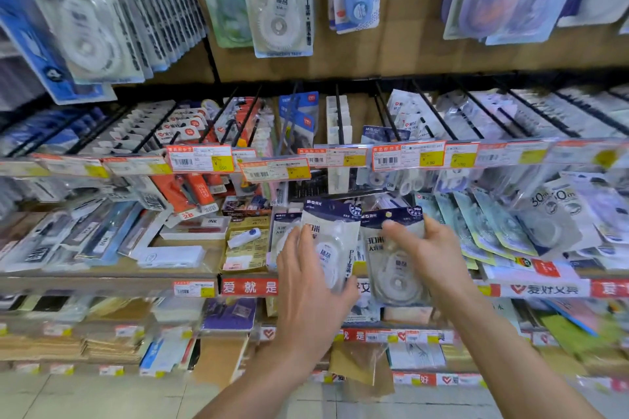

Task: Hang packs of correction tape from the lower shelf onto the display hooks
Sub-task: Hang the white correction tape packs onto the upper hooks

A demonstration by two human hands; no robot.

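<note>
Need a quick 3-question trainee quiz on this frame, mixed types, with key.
1. True or false: the left hand grips the left pack of correction tape.
2. The right pack is: A hanging on a hook; B gripped by the right hand; C lying on the floor.
3. How many packs are held in all?
Key: 1 true; 2 B; 3 two.

Two hands (306, 286), two held packs (328, 223)
</note>
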